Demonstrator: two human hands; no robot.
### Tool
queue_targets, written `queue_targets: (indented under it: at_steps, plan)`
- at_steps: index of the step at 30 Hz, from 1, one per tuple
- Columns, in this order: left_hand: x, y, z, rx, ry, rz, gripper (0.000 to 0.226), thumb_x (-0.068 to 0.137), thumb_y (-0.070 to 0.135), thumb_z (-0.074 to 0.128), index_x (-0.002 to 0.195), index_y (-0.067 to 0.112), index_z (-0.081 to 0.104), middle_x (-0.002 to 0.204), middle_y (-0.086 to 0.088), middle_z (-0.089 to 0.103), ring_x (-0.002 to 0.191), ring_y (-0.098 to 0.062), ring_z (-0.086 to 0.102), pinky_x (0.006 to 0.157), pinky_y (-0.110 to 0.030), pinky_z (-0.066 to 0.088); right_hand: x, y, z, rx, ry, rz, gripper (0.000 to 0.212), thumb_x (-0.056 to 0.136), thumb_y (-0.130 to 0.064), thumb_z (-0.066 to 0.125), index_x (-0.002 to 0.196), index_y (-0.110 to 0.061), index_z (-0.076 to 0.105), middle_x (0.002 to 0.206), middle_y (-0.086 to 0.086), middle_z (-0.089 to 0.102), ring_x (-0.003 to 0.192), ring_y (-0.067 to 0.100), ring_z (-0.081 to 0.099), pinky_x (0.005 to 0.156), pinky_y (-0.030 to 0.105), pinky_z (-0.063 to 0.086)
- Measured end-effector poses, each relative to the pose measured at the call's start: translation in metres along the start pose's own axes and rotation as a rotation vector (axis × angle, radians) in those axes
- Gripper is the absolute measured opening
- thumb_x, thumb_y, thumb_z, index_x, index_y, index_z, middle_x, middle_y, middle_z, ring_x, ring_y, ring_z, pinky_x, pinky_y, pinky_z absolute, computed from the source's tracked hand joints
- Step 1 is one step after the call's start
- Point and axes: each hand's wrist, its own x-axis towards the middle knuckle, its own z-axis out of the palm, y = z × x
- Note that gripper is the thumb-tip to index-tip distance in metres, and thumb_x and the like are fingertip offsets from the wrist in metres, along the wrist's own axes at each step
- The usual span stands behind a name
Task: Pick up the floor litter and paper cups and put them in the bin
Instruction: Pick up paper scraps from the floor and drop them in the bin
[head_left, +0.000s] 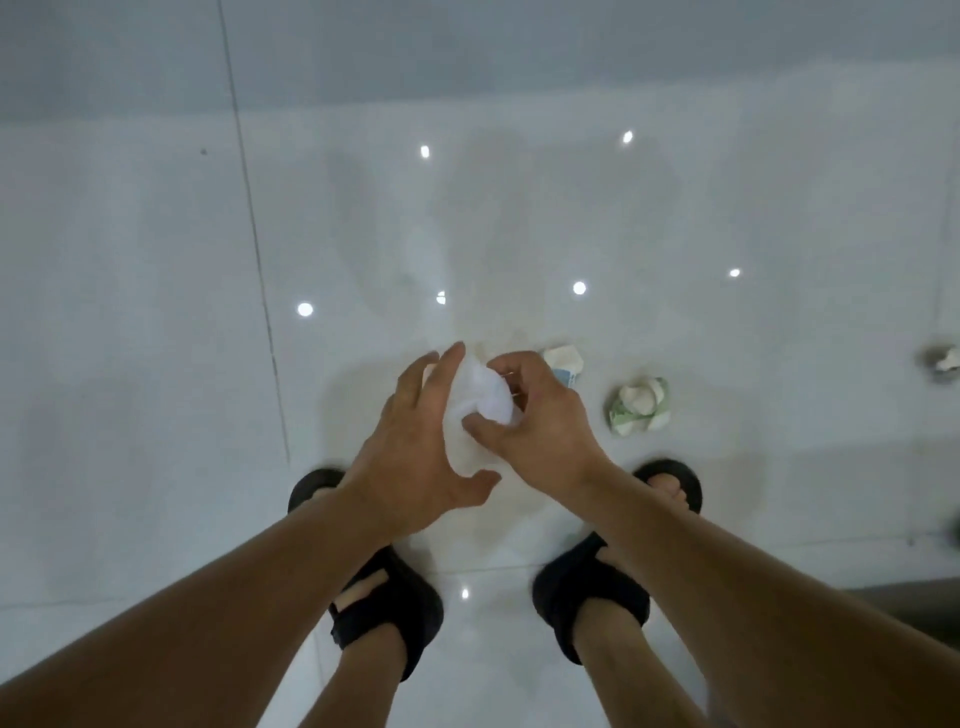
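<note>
**One wad held, three pieces on the floor to the right**

The tiled floor (156, 312) spreads below the hands, and every loose piece on it lies on the right hand's side. The left hand (410, 452) cups a white wad (478, 410) from its outer side, thumb curled beneath it. The right hand (530, 415) pinches the same wad from the other side, thumb on its face and fingers curled over its top. The wad hangs between the two hands above the floor, its long axis running from the fingertips back toward the wrists (paper or thin plastic, I cannot tell).

Counted: one wad held, three crushed pieces down.
- A green-printed cup (639, 405) lies near, to the right of the right hand.
- A blue-printed cup (563, 364) sits just beyond that hand's knuckles, partly hidden by it.
- A third crumpled piece (943, 364) lies well apart, far right.

The right hand is nearer all three, so it likely reaches next. No bin is in view.
</note>
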Motion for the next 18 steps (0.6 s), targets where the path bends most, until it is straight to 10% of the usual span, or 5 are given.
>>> queue_targets:
  at_steps: [5, 9, 13, 18]
  plan:
    - [0.024, 0.025, 0.0, -0.154, 0.022, 0.066, 0.068, 0.076, 0.017, 0.076, 0.124, 0.044, 0.037, 0.118, 0.007, 0.045, 0.101, -0.008, 0.052, 0.075, -0.006, 0.042, -0.005, -0.017, -0.032, 0.376, -0.113, 0.094, 0.029, 0.075, -0.034, 0.059, 0.103, -0.029, 0.057, 0.1, -0.001, 0.068, 0.092, 0.018, 0.065, 0.076, 0.036, 0.057]
    - [0.039, 0.011, 0.001, 0.039, 0.109, -0.002, 0.023, 0.084, 0.023, 0.063, 0.103, 0.021, 0.051, 0.093, 0.003, 0.051, 0.078, -0.012, 0.052, 0.064, -0.02, 0.039, 0.019, 0.018, -0.054, -0.409, 0.121, -0.017, 0.039, 0.088, -0.041, 0.054, 0.125, -0.029, 0.055, 0.122, -0.008, 0.057, 0.112, 0.016, 0.053, 0.088, 0.036, 0.049]
    - [0.033, -0.017, 0.012, 0.081, 0.07, -0.075, 0.022, 0.082, 0.019, 0.058, 0.099, 0.024, 0.046, 0.093, 0.001, 0.05, 0.079, -0.018, 0.054, 0.065, -0.028, 0.041, 0.047, 0.057, -0.036, -0.863, 0.007, 0.058, 0.073, 0.084, -0.046, 0.066, 0.145, -0.032, 0.029, 0.146, 0.002, 0.025, 0.123, 0.028, 0.038, 0.088, 0.039, 0.046]
    - [0.025, -0.034, 0.024, 0.126, 0.031, -0.107, 0.043, 0.08, 0.017, 0.061, 0.12, 0.025, 0.046, 0.114, 0.004, 0.045, 0.09, -0.019, 0.055, 0.075, -0.032, 0.049, 0.06, 0.069, -0.009, -0.538, 0.158, 0.136, 0.041, 0.084, -0.028, 0.068, 0.122, -0.019, 0.056, 0.113, 0.002, 0.045, 0.091, 0.023, 0.057, 0.072, 0.023, 0.036]
